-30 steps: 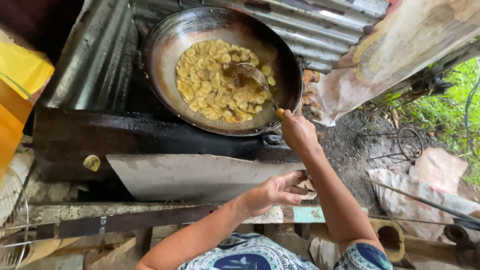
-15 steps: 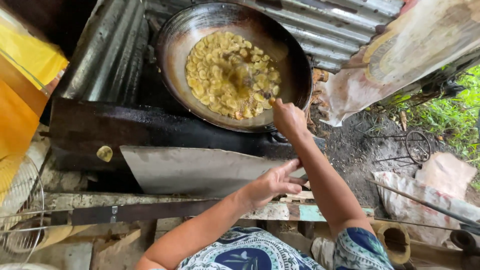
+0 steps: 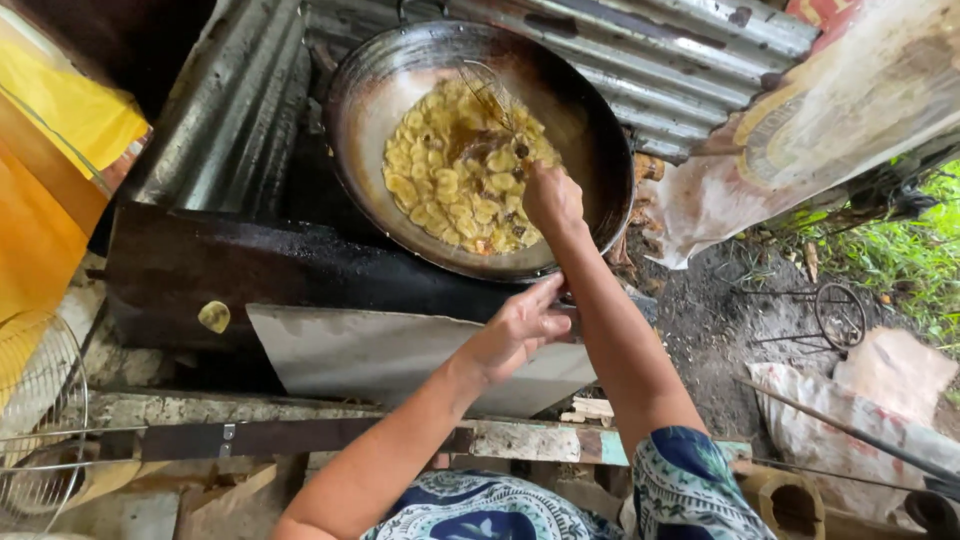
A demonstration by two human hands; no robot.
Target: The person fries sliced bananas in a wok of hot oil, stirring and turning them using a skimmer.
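Daylight falls on an outdoor cooking corner walled with corrugated metal sheets (image 3: 690, 60). A worn printed sack (image 3: 830, 130) hangs at right above bare dirt ground (image 3: 720, 320) and green grass (image 3: 900, 260); a yellow cloth (image 3: 50, 170) hangs at left beside a wire basket (image 3: 40, 400).

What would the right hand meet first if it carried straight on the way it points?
The right hand points up-left over the wok, so it would probably meet the yellow slices frying there first; its height above them is unclear.
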